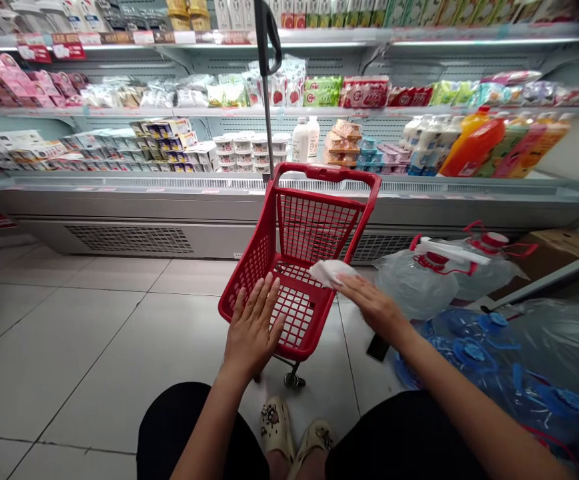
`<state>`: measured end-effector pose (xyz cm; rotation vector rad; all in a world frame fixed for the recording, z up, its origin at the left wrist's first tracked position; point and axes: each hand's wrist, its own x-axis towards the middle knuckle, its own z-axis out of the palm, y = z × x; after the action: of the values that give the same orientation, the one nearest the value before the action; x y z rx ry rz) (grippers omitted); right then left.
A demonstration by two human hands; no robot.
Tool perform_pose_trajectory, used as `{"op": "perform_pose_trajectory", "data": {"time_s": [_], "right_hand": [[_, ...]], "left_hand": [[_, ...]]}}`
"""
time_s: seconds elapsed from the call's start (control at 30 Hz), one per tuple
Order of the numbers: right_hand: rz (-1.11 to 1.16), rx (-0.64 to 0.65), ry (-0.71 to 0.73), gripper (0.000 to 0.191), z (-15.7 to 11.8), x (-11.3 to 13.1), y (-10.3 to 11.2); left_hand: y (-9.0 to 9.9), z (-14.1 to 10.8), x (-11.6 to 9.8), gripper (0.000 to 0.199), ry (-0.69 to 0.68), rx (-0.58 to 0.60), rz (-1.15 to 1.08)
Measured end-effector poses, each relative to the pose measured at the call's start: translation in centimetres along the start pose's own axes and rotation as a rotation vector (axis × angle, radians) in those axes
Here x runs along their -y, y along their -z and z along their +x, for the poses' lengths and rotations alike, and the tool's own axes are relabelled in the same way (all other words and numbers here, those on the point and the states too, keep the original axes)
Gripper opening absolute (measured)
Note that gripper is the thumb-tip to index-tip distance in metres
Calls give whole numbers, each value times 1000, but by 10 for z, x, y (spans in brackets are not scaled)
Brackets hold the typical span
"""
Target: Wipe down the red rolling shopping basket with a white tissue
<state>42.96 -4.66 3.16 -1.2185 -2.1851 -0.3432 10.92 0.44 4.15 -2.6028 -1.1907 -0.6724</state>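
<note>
A red plastic shopping basket cart [294,313] on small wheels stands on the floor before me, with a long handle [268,127] rising at its back left. Over the near left part of the basket, my left hand [255,320] is spread flat, palm down, with nothing in it. I cannot tell whether it touches the rim. My right hand [369,300] is at the right side of the basket, its fingers closed on a folded white cloth or tissue [333,271]. The cloth lies by the right rim; exact contact is unclear. Only the basket's grid shows inside.
A refrigerated display [209,193] with dairy tubs, bottles and packs runs across the back. Large water bottles [469,353] crowd the right, with a cardboard box [559,250] behind. A dark phone-like object [378,347] lies on the tiles. My shoes [277,423] are close below the cart.
</note>
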Motion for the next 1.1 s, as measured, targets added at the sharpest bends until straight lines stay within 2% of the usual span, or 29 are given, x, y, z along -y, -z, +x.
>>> {"op": "perform_pose_trajectory", "data": {"time_s": [0.07,0.1,0.2,0.3,0.4,0.47,0.57,0.73,0.83,0.93,1.0,1.1], "right_hand": [[-25,-25,-64,71,5,-3,-5],[-31,-31,-75,72,6,3,-7],[-17,-35,-27,70,3,44,-15],[22,24,103,59,1,96,-22],[41,89,202,47,8,122,-26],[46,85,241,44,14,118,-26],[42,67,248,45,21,86,-23],[-61,11,43,68,27,3,-15],[-97,-18,-59,76,30,-21,-16],[-77,-21,-99,79,32,-9,-22],[-62,-22,-90,78,33,14,-28],[-45,-21,-23,68,36,55,-36]], "left_hand": [[-2,2,2,73,10,-3,7],[-3,3,4,73,21,-4,10],[-5,6,11,73,97,-15,13],[-3,8,12,73,216,-56,13],[-1,7,2,72,247,-107,-28],[-1,3,-9,70,208,-102,-98],[-5,-5,-18,71,143,-48,-152],[-11,-11,-11,74,116,12,-56],[-11,-10,0,72,126,-7,-19],[-9,-11,8,75,161,-38,4],[-6,-10,7,76,196,-69,7],[-1,-3,-6,78,206,-114,-22]]}}
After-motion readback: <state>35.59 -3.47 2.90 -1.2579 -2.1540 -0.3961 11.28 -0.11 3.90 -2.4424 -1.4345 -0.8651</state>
